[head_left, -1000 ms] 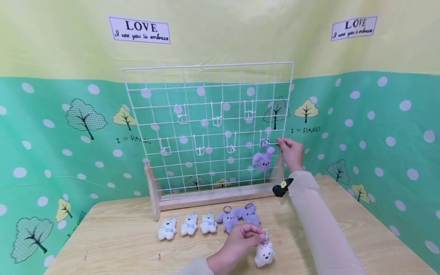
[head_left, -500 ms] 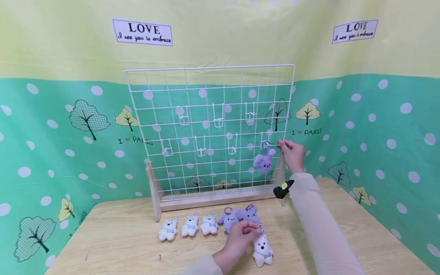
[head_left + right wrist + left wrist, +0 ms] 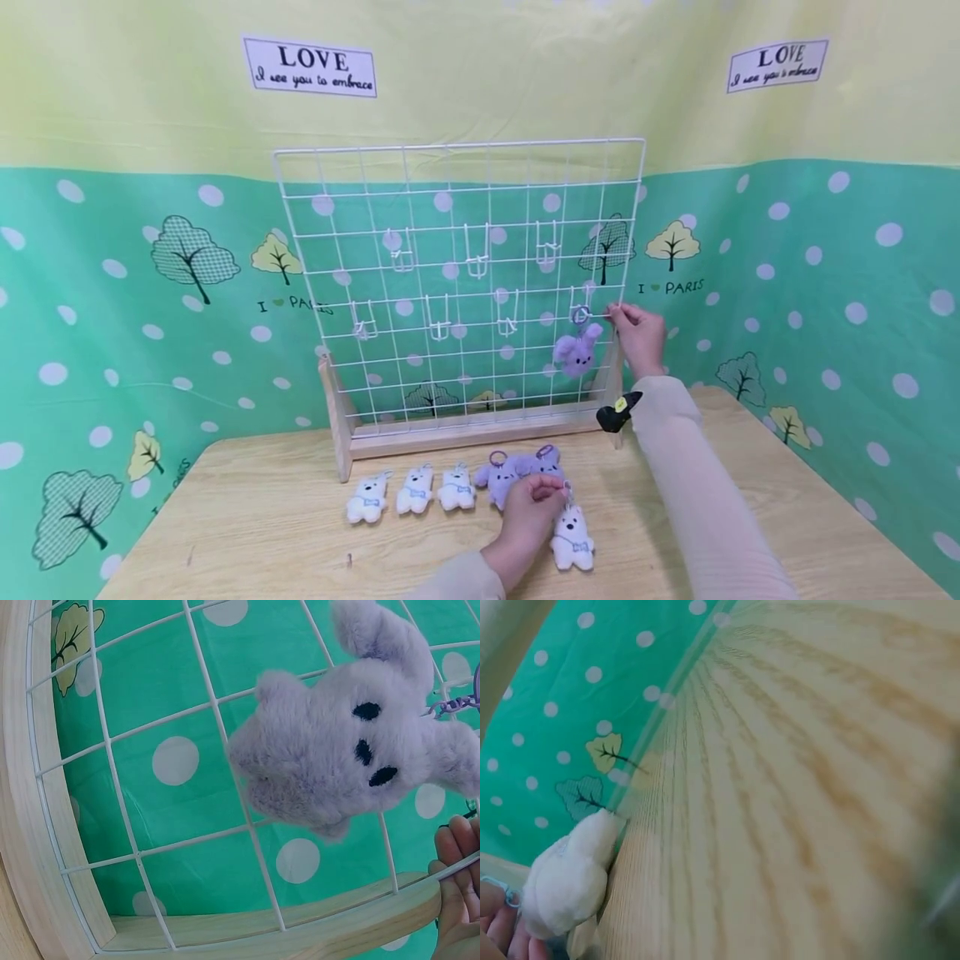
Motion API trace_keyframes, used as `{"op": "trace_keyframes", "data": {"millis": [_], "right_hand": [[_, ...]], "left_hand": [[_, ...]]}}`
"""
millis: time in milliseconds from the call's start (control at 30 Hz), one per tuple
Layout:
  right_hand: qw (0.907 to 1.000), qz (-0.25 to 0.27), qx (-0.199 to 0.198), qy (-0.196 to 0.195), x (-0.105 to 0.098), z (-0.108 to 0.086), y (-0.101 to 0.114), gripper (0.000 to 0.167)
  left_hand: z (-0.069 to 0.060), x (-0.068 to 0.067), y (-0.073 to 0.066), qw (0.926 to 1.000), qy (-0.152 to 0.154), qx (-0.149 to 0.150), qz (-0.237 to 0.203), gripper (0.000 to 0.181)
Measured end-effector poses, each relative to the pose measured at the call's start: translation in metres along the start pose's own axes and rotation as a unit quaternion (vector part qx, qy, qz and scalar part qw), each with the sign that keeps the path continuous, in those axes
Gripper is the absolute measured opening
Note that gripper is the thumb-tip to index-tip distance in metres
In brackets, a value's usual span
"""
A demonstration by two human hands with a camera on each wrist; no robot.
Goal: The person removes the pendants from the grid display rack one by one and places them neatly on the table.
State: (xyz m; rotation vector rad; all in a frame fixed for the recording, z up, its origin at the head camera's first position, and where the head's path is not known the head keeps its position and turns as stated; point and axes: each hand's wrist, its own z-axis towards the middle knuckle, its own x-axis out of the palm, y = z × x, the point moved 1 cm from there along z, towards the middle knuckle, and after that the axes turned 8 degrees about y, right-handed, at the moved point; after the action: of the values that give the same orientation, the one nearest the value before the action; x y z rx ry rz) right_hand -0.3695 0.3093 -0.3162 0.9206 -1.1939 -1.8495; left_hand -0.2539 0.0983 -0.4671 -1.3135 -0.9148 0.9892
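My left hand (image 3: 525,521) pinches the ring of a white plush dog keychain (image 3: 573,542), which hangs upright beside the fingers with a small blue bow on its chest. In the left wrist view the same white plush dog (image 3: 570,881) shows from behind, with fingertips (image 3: 499,930) at its ring. My right hand (image 3: 639,337) holds the right edge of a white wire grid rack (image 3: 450,146). Just left of that hand, a purple plush rabbit keychain (image 3: 575,356) hangs by its ring from a hook; it fills much of the right wrist view (image 3: 322,742).
Three white plush dogs (image 3: 414,492) lie in a row on the wooden table (image 3: 262,533). Two purple plush rabbits (image 3: 497,479) lie to their right, partly behind my left hand. Several bare hooks (image 3: 439,329) are on the rack, whose wooden base (image 3: 480,437) stands behind the plush toys.
The white plush dog has risen slightly and turned to face forward, pinched by my left hand, which moved a little up. My right hand stays on the rack's edge.
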Motion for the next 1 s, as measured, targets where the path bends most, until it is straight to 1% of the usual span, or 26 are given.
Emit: {"op": "trace_keyframes", "data": {"millis": [67, 267, 467, 633, 700, 800, 933, 1000], "right_hand": [[1.0000, -0.004, -0.001, -0.001, 0.000, 0.000, 0.000, 0.035], [0.9999, -0.006, -0.012, -0.003, 0.000, 0.002, -0.002, 0.034], [1.0000, 0.001, -0.004, 0.003, 0.000, 0.003, -0.003, 0.036], [1.0000, 0.002, -0.004, 0.006, 0.000, 0.003, -0.003, 0.036], [1.0000, 0.003, -0.005, 0.007, 0.000, 0.003, -0.003, 0.036], [0.9999, 0.005, -0.006, 0.007, 0.000, 0.003, -0.002, 0.035], [0.9999, 0.007, -0.007, 0.005, 0.000, 0.002, -0.002, 0.034], [0.9999, 0.007, -0.006, 0.004, -0.001, 0.001, -0.001, 0.034]], "left_hand": [[0.000, 0.001, -0.002, 0.9999, -0.009, 0.005, 0.005, 0.011], [0.002, 0.001, -0.004, 0.9996, -0.025, 0.004, 0.009, 0.010], [0.003, 0.000, -0.001, 0.9996, -0.026, 0.004, -0.008, 0.010], [0.004, -0.003, -0.002, 0.9993, -0.028, -0.014, -0.018, 0.012], [0.004, -0.004, -0.005, 0.9992, -0.025, -0.018, -0.024, 0.012], [0.006, -0.006, -0.014, 0.9992, -0.018, -0.009, -0.033, 0.013], [0.013, -0.009, -0.031, 0.9994, -0.007, 0.012, -0.030, 0.014], [0.017, -0.011, -0.041, 0.9995, -0.002, 0.016, -0.029, 0.014]]}}
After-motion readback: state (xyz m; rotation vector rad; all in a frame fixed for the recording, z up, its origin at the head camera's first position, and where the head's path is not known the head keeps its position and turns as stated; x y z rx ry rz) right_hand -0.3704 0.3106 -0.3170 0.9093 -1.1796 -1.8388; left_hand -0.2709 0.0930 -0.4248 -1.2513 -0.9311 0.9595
